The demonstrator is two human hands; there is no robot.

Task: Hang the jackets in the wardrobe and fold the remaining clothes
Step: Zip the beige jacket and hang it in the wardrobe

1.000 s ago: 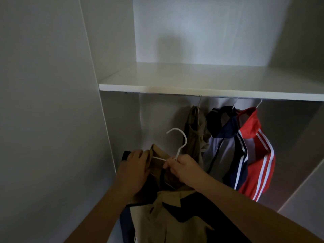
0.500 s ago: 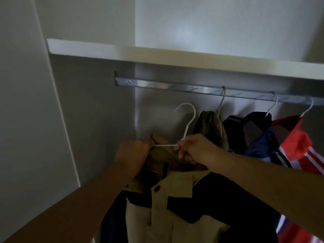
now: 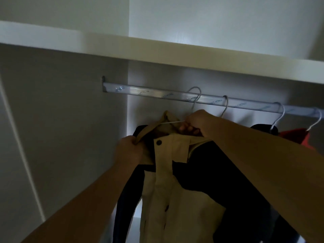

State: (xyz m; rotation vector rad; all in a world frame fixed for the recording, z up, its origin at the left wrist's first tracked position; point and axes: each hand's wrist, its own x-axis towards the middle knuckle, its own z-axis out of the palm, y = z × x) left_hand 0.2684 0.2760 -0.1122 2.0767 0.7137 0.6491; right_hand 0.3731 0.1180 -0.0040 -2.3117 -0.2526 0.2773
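While right hand fingers pinch the hanger, left hand grips the jacket collar.

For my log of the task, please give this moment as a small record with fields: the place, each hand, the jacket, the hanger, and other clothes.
place: wardrobe, metal rail under a white shelf
left hand: grips the collar of the beige and navy jacket
right hand: holds the white hanger at its neck
hanger hook: at rail level; whether it is seated, cannot tell
other clothes: red garment already hung, to the right
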